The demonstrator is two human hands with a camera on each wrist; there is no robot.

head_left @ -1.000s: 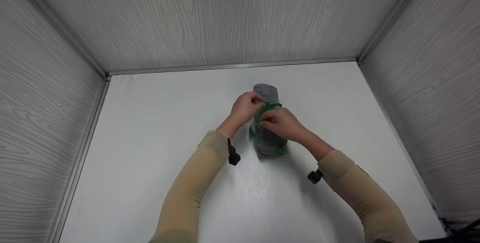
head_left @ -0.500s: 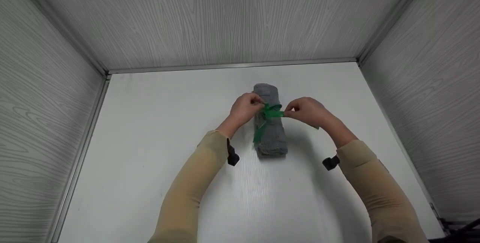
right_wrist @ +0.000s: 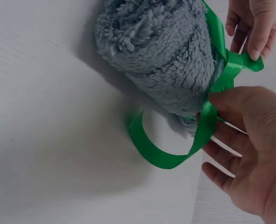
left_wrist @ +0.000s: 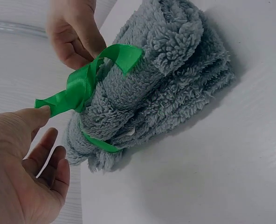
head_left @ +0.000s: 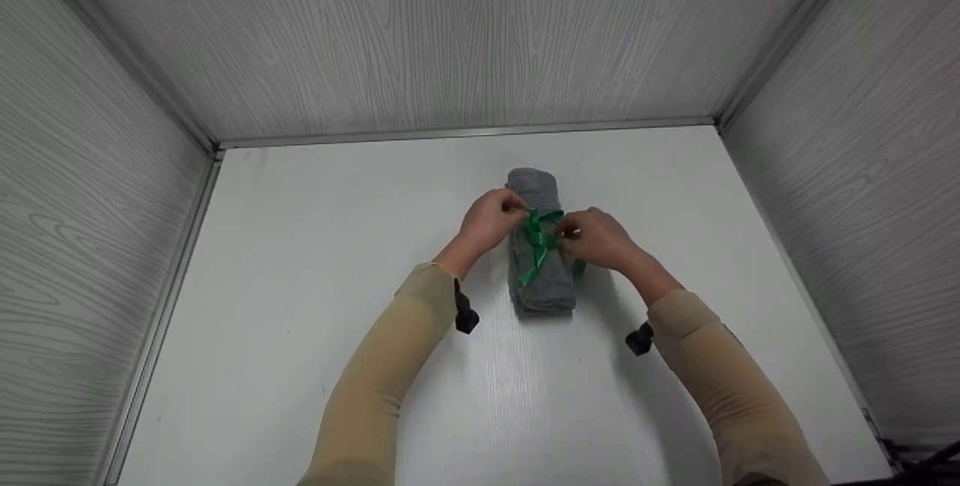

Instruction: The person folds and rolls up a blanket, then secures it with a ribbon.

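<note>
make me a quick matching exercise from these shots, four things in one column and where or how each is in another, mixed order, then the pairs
1. rolled grey towel
2. green ribbon
3. left hand
4. right hand

a. pinches the ribbon end on the towel's left side
b. lies on the white table
c. pinches the ribbon on the towel's right side
d. wrapped round the towel

Pairs: 1-b, 2-d, 3-a, 4-c

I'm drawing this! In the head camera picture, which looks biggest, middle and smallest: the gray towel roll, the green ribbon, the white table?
1. White table
2. Gray towel roll
3. Green ribbon, thin and partly hidden by the hands.
</note>
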